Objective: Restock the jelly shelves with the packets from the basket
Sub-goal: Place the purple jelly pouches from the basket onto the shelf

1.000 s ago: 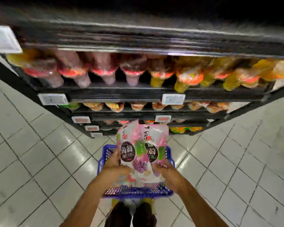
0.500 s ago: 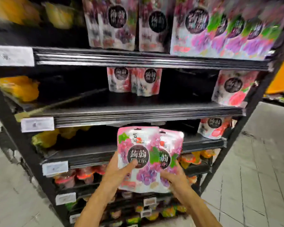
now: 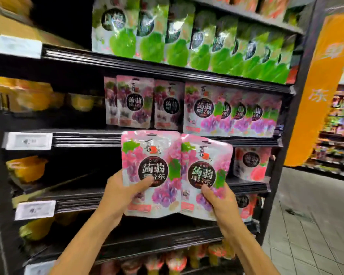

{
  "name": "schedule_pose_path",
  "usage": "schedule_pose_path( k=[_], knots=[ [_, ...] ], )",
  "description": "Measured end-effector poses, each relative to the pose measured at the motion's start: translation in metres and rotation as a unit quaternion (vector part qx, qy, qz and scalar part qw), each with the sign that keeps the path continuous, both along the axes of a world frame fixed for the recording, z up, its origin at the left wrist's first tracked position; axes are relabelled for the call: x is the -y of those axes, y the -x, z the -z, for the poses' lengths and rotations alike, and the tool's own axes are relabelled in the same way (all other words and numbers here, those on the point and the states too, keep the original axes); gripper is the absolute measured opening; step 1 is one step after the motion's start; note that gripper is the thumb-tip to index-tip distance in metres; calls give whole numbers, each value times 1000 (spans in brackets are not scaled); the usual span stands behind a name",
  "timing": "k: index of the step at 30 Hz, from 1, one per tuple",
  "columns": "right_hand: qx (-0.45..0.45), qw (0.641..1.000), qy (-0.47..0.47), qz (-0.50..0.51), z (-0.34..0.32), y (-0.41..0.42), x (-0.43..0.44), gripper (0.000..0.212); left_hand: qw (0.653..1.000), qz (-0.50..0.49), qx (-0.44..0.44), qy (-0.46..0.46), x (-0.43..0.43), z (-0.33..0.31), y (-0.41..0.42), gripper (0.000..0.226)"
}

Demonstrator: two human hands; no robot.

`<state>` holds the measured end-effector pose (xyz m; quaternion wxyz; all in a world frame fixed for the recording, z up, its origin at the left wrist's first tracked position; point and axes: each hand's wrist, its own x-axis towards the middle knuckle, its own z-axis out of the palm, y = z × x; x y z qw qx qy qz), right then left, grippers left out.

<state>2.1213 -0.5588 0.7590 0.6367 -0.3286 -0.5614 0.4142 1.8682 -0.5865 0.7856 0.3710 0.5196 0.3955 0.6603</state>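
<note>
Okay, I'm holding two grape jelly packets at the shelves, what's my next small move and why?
Probably lift both a little higher, onto the shelf just above: the left hand and right hand grip grape packets whose purple design matches the row standing there.

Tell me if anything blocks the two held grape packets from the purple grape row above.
No loose thing visibly does. The left hand and right hand hold the packets just below that row, which fills its shelf front, so space looks tight.
</note>
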Motion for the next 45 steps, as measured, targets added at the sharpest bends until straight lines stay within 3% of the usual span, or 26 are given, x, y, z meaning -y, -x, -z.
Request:
schedule_pose_path(
  k=[9,16,27,34,40,43,45],
  knots=[
    [3,999,-34,-27,-56,-24,-32,33,999,-5,34,42,-21,-52,-21,69],
    [22,998,-57,-14,-77,-25,-54,26,999,-32,20,33,-42,-65,-20,53],
    [17,998,-55,-25,-106,10,-88,37,998,-59,5,14,-48,-80,6,49],
    [3,997,-71,-3,-151,38,-116,30,998,-68,0,-3,-53,-94,18,49],
    [18,998,-51,36,-168,54,-144,39,998,-68,-12,-14,-52,-100,21,50],
    [38,996,-42,66,-174,60,-151,75,998,-65,-17,-12,-52,-99,21,56],
    [41,995,-51,81,-175,63,-151,86,998,-64,-18,-10,-52,-98,21,58]
  ],
)
